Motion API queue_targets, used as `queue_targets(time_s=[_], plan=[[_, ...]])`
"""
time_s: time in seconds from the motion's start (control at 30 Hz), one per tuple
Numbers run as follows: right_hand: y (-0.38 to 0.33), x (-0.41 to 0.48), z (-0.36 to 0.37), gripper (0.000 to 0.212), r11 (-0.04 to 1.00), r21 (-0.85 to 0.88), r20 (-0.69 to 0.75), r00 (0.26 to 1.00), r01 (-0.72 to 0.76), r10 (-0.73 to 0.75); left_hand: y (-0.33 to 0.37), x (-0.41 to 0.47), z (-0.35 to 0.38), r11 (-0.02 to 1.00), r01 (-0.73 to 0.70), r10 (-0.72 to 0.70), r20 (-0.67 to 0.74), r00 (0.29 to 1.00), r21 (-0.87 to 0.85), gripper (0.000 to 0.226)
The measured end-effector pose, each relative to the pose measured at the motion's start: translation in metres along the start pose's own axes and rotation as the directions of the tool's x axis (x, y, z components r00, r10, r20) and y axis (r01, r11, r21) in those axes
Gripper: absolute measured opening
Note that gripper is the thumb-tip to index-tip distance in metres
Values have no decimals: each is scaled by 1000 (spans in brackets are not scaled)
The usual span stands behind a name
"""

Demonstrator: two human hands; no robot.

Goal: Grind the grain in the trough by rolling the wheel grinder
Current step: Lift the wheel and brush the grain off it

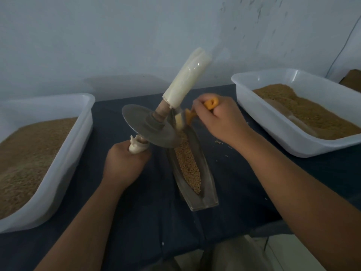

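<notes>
- We see a table (136,212) covered by a dark blue cloth.
- At the left sits a white tub (58,173).
- At the far right sits a second white tub (273,133).
- Between them lies the metal trough (208,182), running near to far.
- A few loose grains (218,142) lie just right of the trough.

You have one view only: your head camera sits close above the dark-blue cloth-covered worktop (152,208), facing forward and down, with the pale painted wall (117,36) filling 12 o'clock and the worktop's near edge at 6 o'clock.
</notes>
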State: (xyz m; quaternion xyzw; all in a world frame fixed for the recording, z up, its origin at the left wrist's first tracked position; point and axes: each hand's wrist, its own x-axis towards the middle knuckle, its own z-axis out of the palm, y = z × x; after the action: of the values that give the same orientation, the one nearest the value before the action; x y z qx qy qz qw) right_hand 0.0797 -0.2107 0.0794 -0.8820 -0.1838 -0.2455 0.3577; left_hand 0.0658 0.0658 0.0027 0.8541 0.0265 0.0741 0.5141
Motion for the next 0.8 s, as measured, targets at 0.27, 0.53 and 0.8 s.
queue_targets(time_s=[0.27, 0.53, 0.8], plan=[[8, 4, 14, 44, 992, -107, 219, 972, -65, 88, -2, 0, 0, 1000, 13, -13, 18, 1000, -2, 17], [7, 6, 14, 37, 995, -85, 151, 986, -55, 68, 1, -1, -1, 1000, 4, -4, 3, 1000, 31, 18], [-10, -5, -39, 39, 996, -58, 137, 988, -69, 76, -1, 2, 1, 1000, 2, -2, -2, 1000, 30, 22]])
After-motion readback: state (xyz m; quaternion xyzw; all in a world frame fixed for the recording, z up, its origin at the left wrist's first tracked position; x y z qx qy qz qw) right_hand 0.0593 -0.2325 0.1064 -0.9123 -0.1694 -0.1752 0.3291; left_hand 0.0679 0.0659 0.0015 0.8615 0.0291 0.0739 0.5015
